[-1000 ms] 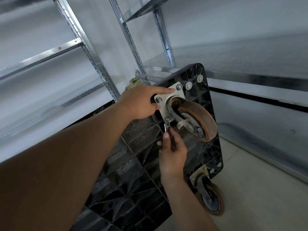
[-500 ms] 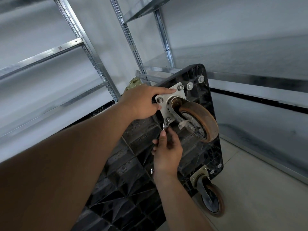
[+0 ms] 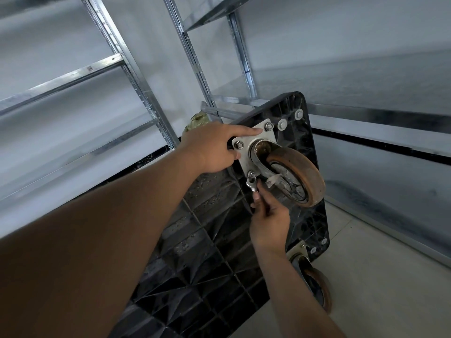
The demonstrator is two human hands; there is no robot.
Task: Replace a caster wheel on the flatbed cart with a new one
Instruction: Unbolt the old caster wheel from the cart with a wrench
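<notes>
The flatbed cart (image 3: pixel 202 242) stands on edge against the shelving (image 3: pixel 136 76), ribbed underside toward the camera. The worn caster wheel (image 3: pixel 296 176) is still bolted on by its mounting plate (image 3: pixel 255 145) near the upper corner; a second caster (image 3: pixel 314 286) sits at the lower corner, touching the floor (image 3: pixel 380 276).

Change over the last second: the right hand (image 3: pixel 269 225) has swung the small wrench (image 3: pixel 251 182) from pointing down to angling left, then back toward vertical, its head staying on the lower bolt (image 3: pixel 251 173). Read as short ratchet-like strokes; the bolt is being worked loose, not yet out. Two other nuts remain visible on the plate, so removal is judged early.

The right hand pinches the wrench handle between thumb and fingers. The left hand (image 3: pixel 212 147) is unchanged: forefinger extended along the plate's top edge, remaining fingers curled around the plate's left edge, steadying it.

Clearance: the wheel fork and brake tab (image 3: pixel 272 181) lie just right of the bolt, limiting the wrench swing that way. Ribs below leave open room for the handle down and left. The shelf post stands well apart on the left.
</notes>
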